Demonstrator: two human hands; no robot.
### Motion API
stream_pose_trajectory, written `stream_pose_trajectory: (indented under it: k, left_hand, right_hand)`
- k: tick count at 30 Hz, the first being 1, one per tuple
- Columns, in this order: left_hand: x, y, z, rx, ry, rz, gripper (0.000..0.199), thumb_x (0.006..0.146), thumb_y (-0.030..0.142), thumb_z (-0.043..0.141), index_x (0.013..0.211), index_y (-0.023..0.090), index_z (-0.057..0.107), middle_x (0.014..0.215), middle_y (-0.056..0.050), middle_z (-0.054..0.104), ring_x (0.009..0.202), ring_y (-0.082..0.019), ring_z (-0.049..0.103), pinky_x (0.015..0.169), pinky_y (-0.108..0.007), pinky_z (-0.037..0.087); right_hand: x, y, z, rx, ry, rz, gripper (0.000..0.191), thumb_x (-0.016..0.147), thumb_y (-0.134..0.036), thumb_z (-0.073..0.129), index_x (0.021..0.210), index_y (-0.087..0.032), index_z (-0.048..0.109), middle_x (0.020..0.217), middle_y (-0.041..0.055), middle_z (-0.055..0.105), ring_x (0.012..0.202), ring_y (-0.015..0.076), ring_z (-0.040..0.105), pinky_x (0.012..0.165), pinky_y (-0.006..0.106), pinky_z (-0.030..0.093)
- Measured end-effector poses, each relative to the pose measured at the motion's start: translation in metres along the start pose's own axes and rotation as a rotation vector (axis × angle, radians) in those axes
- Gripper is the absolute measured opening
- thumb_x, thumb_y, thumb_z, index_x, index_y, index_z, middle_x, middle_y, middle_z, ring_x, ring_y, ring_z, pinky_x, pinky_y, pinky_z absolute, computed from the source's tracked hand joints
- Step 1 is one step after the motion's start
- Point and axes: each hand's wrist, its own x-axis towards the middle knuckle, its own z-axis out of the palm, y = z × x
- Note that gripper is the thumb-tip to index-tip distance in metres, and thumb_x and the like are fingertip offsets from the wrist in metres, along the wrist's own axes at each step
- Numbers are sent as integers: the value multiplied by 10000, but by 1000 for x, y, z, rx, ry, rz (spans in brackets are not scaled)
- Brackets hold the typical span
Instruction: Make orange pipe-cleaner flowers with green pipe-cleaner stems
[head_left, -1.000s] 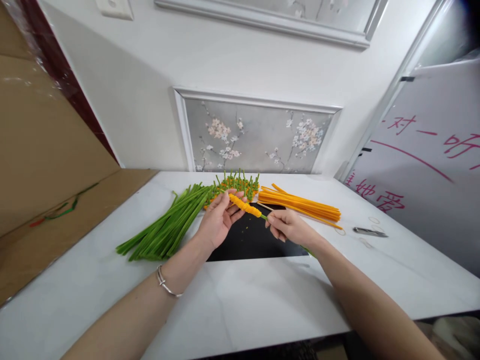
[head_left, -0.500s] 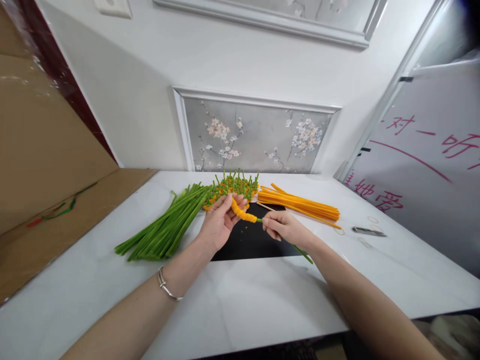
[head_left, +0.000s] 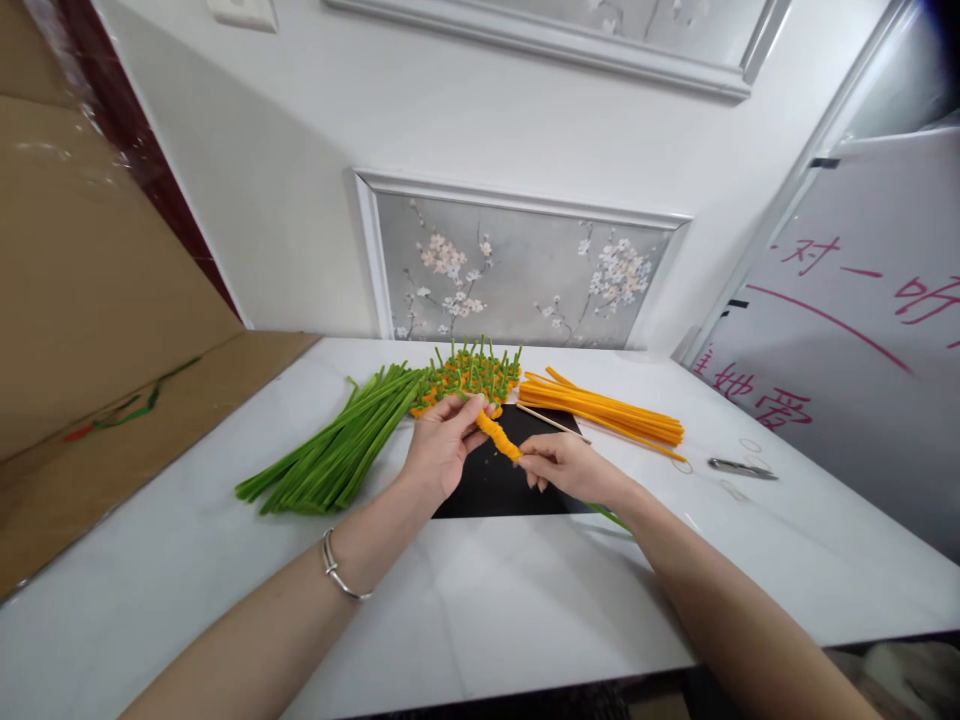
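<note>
An orange coiled pipe cleaner (head_left: pixel 498 436) stretches between my two hands above a black mat (head_left: pixel 480 490). My left hand (head_left: pixel 444 440) pinches its upper left end between thumb and fingers. At its lower right end, my right hand (head_left: pixel 559 465) is closed in a pinch. A green pipe cleaner (head_left: pixel 609 516) comes out below the right hand and runs under the wrist. Just beyond the left hand lies a cluster of orange and green pipe-cleaner pieces (head_left: pixel 480 372), their green stems pointing up.
Left of the mat lies a bundle of green pipe cleaners (head_left: pixel 330 450). A bundle of orange pipe cleaners (head_left: pixel 607 410) lies to the right, with a thin wooden stick (head_left: pixel 551 421) near it. Farther right are metal snips (head_left: pixel 742 468) and several thin rings (head_left: pixel 750 446).
The orange coil has gone from curved to nearly straight and slants more steeply down to the right. My right hand has moved slightly down, covering the green stem that showed beside the coil.
</note>
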Motion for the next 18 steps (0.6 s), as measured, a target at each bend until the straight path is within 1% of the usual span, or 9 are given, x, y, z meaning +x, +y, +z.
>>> stream_pose_trajectory:
  k: [2,3,6,8,11,13,16,18]
  left_hand:
    - [-1,-1,0,2,-1,10,169,698,209,758,708,144,601,743,-18,679,790,-141,659,694,-247,529]
    - [-2,0,0,-19,-7,7,166,703,215,755,720,149,604,749,-14,680,800,-141,658,720,-262,530]
    - [-1,2,1,-91,-48,-26,115,766,242,704,791,158,629,831,-25,695,857,-151,659,817,-324,529]
    - [-1,3,2,-105,-80,-41,94,801,244,669,831,159,641,894,-37,700,897,-162,659,855,-356,523]
    - [-2,2,3,-64,-120,-42,80,822,234,646,844,158,639,957,-47,698,905,-172,663,844,-369,533]
    - [-2,1,3,-34,-138,-29,92,828,250,640,841,160,629,974,-47,698,892,-176,670,819,-363,542]
    - [-4,1,3,-6,-183,-25,140,833,301,633,845,164,606,968,-58,705,882,-192,683,808,-371,545]
    - [-4,1,4,-9,-182,-30,145,841,306,623,846,165,591,936,-62,711,872,-194,689,814,-372,544]
  right_hand:
    - [0,-1,1,-10,17,-1,240,882,-282,465,671,-181,522,625,-2,603,533,101,553,553,227,450]
    - [0,-1,1,0,35,5,245,883,-283,461,667,-182,516,622,-4,599,529,99,548,548,225,444]
    - [0,-4,-1,96,76,47,238,881,-344,472,722,-176,529,613,-12,572,506,94,514,521,226,421]
    - [-1,-6,-4,166,91,61,270,876,-401,481,747,-170,532,596,-21,544,496,92,485,514,231,399]
    - [-3,-11,-7,233,98,73,318,865,-453,495,740,-163,526,538,-41,491,470,81,423,491,232,331]
    - [-4,-12,-8,305,76,87,335,851,-474,510,739,-159,521,496,-62,433,445,71,362,468,231,267]
    - [-3,-11,-6,475,30,115,344,815,-489,554,737,-157,512,481,-92,337,422,54,267,450,230,188]
    - [-2,-10,-6,545,39,120,342,803,-486,571,728,-158,507,481,-100,307,419,50,240,449,231,167]
